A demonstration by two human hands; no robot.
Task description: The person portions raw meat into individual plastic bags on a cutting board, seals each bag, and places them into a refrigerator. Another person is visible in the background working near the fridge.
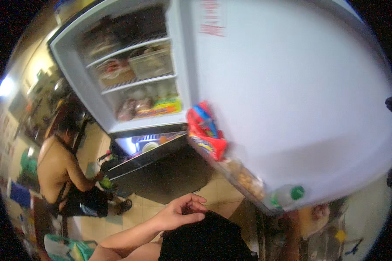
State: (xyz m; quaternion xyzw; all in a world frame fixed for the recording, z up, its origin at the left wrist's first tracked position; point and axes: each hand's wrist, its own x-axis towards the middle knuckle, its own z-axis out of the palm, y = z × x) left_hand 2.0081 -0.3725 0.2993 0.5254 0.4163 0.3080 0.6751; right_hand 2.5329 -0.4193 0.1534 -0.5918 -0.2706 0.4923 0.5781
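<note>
My left hand [184,210] reaches in from the lower left over my black clothing [205,241], its fingers loosely curled, thumb apart, with nothing in it. My right hand is out of view. Before me stands an open refrigerator [179,65]; its wire shelves hold a clear plastic container [152,63], a tray of food and bagged items beside a yellow-and-orange package [166,106]. On the wide white door [297,98], a low shelf carries a red plastic packet [207,133], a bag of light brown food [248,182] and a bottle with a green cap [297,193]. The picture is blurred.
At the left a person [57,173] sits low beside a partly open lower drawer [143,160], a hand near green leaves [106,183]. A green-and-white bag [65,248] lies at bottom left. The refrigerator door spans the right side, above a cluttered wooden surface [307,225].
</note>
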